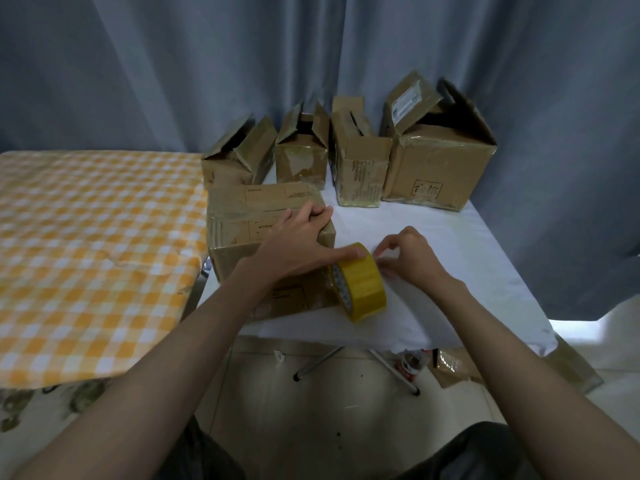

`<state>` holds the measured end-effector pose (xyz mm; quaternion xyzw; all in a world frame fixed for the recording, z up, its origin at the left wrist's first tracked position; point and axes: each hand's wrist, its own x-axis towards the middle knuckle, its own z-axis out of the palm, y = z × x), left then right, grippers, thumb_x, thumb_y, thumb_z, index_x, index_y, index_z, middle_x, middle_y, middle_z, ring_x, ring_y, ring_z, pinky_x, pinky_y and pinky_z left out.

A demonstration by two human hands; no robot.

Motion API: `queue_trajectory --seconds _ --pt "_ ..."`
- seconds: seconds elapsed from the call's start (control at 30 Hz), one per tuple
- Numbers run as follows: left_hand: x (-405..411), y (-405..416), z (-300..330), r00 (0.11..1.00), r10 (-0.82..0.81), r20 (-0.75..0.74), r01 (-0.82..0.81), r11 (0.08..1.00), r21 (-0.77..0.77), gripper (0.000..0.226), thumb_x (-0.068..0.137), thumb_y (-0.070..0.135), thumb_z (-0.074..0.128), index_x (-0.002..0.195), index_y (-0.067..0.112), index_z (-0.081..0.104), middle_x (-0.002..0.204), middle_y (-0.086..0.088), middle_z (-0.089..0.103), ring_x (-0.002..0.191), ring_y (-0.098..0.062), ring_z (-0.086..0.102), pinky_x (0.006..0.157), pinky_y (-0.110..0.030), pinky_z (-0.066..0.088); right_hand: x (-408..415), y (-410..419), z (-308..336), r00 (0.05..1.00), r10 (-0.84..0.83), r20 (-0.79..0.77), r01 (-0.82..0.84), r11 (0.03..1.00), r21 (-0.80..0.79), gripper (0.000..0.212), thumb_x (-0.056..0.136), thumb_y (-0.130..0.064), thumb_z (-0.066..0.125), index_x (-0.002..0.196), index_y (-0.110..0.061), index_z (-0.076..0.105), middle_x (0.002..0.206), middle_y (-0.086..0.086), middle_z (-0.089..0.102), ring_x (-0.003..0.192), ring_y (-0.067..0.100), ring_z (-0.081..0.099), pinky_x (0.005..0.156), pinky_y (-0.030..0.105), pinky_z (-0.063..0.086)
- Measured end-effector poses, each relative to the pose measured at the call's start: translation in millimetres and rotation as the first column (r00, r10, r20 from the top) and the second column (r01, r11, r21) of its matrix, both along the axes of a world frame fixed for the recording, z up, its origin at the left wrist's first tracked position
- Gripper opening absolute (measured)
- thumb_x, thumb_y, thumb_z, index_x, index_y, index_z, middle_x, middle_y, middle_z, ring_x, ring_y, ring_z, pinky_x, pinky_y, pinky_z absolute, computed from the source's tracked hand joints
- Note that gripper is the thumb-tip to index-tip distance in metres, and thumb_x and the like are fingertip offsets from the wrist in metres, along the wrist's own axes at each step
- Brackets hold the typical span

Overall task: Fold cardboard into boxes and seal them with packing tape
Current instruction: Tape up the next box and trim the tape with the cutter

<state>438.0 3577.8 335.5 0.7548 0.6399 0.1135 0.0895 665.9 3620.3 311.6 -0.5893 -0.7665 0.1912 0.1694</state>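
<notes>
A closed brown cardboard box [242, 223] lies on the white table [467, 278], near its left edge. My left hand [294, 244] rests on the box's top right corner, with its thumb stretched onto a yellow roll of packing tape [362, 285]. The roll stands on edge against the box's right side. Just right of the roll's top, my right hand [408, 254] pinches what looks like the clear free end of the tape between fingertips. The tape end itself is hard to see against the white cloth.
Several open cardboard boxes [436, 161] with raised flaps stand in a row at the back of the table. A second table with an orange checked cloth [90, 258] adjoins on the left. Cardboard scraps [450, 365] and a small roll lie on the floor under the table's right side.
</notes>
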Motion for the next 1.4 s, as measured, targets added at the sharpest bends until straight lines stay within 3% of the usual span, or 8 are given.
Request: queue_trajectory --seconds 0.13,0.3,0.4,0.6,0.7,0.93,1.1,1.4 --pt "0.6 -0.9 -1.2 1.0 0.0 -0.004 0.0 1.0 0.014 0.12 0.063 0.102 0.022 0.157 0.028 0.019 0.15 0.009 0.025 0.136 -0.021 0.027 0.113 -0.045 0.025 -21.4 -14.6 38.8 0.879 -0.173 -0.444 0.004 0.935 -0.355 0.041 0.095 -0.052 0.06 0.095 -0.015 0.077 0.093 0.008 0.07 0.068 0.014 0.061 0.059 0.025 0.05" --pt "0.1 -3.0 -3.1 1.0 -0.008 0.017 0.007 0.999 0.042 0.119 0.065 0.1 0.022 0.158 0.025 0.019 0.152 0.01 0.024 0.139 -0.023 0.026 0.115 -0.043 0.022 -44.6 -23.9 64.2 0.901 -0.213 -0.377 -0.075 0.78 -0.621 0.029 0.092 -0.035 0.069 0.1 -0.007 0.071 0.043 -0.006 0.056 0.031 0.002 0.049 0.033 0.013 0.035" --pt "0.2 -2.9 -2.9 1.0 -0.01 0.004 0.01 0.999 0.034 0.119 0.065 0.1 0.02 0.158 0.026 0.018 0.152 0.01 0.023 0.14 -0.023 0.025 0.115 -0.044 0.022 -48.6 -22.1 63.7 0.873 -0.3 -0.384 -0.039 0.742 -0.669 0.011 0.089 -0.021 0.072 0.09 -0.01 0.07 0.06 0.002 0.063 0.042 0.006 0.056 0.037 0.017 0.041" --pt "1.0 3.6 -0.9 0.987 -0.015 0.163 -0.001 0.995 0.096 0.075 0.094 0.073 0.018 0.146 0.025 0.043 0.133 0.004 0.043 0.124 -0.019 0.045 0.096 -0.035 0.033 -52.9 -20.6 53.2 0.701 -0.49 -0.518 -0.039 0.699 -0.714 0.046 0.081 -0.013 0.08 0.123 -0.002 0.064 0.12 0.02 0.068 0.11 0.033 0.066 0.096 0.045 0.054" --pt "2.5 11.1 5.2 0.991 -0.039 0.128 0.017 0.986 0.169 0.054 0.102 0.056 0.027 0.133 0.022 0.056 0.109 0.006 0.044 0.11 -0.016 0.051 0.091 -0.037 0.037 -53.4 -19.1 56.3 0.688 -0.502 -0.524 -0.055 0.683 -0.728 0.048 0.078 -0.01 0.082 0.122 -0.001 0.063 0.117 0.02 0.068 0.105 0.032 0.068 0.089 0.042 0.057" --pt "-3.4 10.2 -3.1 0.998 -0.001 0.062 -0.012 0.978 0.206 0.045 0.098 0.058 0.038 0.124 0.025 0.053 0.124 0.001 0.045 0.119 -0.018 0.046 0.105 -0.048 0.03 -13.2 -30.2 37.1 0.477 -0.611 -0.632 -0.013 0.714 -0.7 0.017 0.083 -0.009 0.077 0.098 -0.005 0.069 0.086 0.009 0.065 0.068 0.018 0.061 0.043 0.022 0.049" --pt "0.7 6.3 2.6 0.998 -0.033 -0.049 0.043 0.969 0.242 0.048 0.096 0.057 0.047 0.127 0.02 0.052 0.127 -0.003 0.044 0.12 -0.023 0.044 0.103 -0.047 0.036 -11.1 -44.1 39.7 0.48 -0.557 -0.677 0.06 0.791 -0.609 0.006 0.082 -0.015 0.079 0.087 -0.014 0.076 0.081 0.003 0.068 0.071 0.015 0.058 0.06 0.026 0.041" --pt "-2.5 7.5 -0.4 0.998 -0.055 -0.018 0.058 0.973 0.223 0.068 0.084 0.055 0.067 0.14 0.023 0.042 0.137 -0.001 0.04 0.128 -0.021 0.041 0.11 -0.044 0.033 -22.3 -52.8 43.1 0.428 -0.485 -0.763 0.077 0.86 -0.504 0.009 0.092 -0.014 0.068 0.099 -0.014 0.074 0.088 0.003 0.064 0.059 0.013 0.05 0.043 0.02 0.04"
